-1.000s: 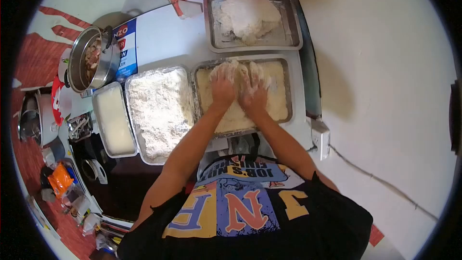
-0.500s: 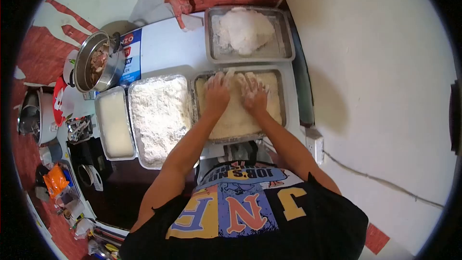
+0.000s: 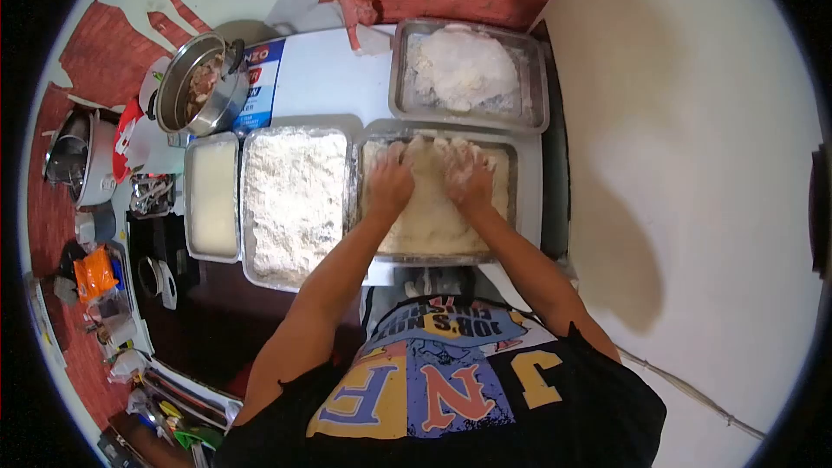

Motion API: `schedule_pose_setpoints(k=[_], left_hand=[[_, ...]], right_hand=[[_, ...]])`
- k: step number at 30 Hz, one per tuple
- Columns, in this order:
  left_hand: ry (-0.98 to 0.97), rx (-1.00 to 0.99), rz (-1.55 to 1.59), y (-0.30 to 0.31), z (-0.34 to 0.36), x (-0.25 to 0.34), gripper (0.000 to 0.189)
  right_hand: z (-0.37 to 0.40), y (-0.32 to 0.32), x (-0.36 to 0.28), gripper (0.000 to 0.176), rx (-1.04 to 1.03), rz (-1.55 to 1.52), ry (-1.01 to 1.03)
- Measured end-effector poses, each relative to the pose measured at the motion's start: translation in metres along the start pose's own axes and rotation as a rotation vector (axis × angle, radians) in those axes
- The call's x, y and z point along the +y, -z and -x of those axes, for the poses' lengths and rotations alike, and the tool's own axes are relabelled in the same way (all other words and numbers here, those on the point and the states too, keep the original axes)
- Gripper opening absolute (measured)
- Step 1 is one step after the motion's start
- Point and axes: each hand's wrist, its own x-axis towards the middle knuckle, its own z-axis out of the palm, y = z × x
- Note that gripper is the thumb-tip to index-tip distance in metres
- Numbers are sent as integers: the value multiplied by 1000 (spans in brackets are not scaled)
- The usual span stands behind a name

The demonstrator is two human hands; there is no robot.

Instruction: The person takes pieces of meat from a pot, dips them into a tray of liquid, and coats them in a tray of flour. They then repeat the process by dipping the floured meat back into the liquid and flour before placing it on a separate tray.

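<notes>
1) The left hand [image 3: 392, 189] lies palm down with fingers stretched out, pressed on a pale floury mass [image 3: 429, 212] and clasping nothing that shows
2) The right hand [image 3: 469, 180] also points downward, its fingers caked in clumps; whether they pinch any of the mass, I cannot tell
3) The mass sits under and between both hands, running back from the fingertips toward the body; neither hand looks nearer to it, and its edges blend into the loose crumbs
4) Around it is a metal tray [image 3: 514, 186], its long axis side to side, across the forearms
5) Just left of the left hand is white powder [image 3: 295, 199] in another tray, and farther left a pale liquid [image 3: 212, 199]
6) Beyond the hands, a powdery mound [image 3: 468, 65] rests in a tray on the bench [image 3: 329, 78]
</notes>
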Motion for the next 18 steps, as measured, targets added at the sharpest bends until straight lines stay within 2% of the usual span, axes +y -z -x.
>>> schedule_pose_setpoints(k=[3, 5, 7, 8, 10, 11, 14, 17, 18], left_hand=[[18, -55, 37, 9, 2, 2, 55], [-12, -15, 46, 4, 2, -2, 53], [-69, 90, 60, -5, 4, -9, 52], [-71, 48, 10, -9, 17, -9, 49], [-84, -16, -90, 4, 32, -5, 44], [-93, -14, -42, 2, 29, -7, 43], [-88, -57, 61, 3, 46, -7, 41], [-47, -67, 67, 19, 35, -3, 40], [-19, -77, 78, 13, 36, -3, 40]], right_hand=[[16, 3, -12, 50, 48, 1, 14], [31, 11, -19, 51, -92, 96, 88], [26, 12, -14, 51, -54, -87, 165], [32, 11, -15, 51, -47, -184, 191], [36, 14, -21, 51, -27, -76, 193], [26, 15, -21, 51, -7, -15, 213], [29, -1, -38, 51, -72, -13, -87], [33, -20, -61, 50, 85, -22, -96], [33, -18, -67, 50, 38, -25, -103]])
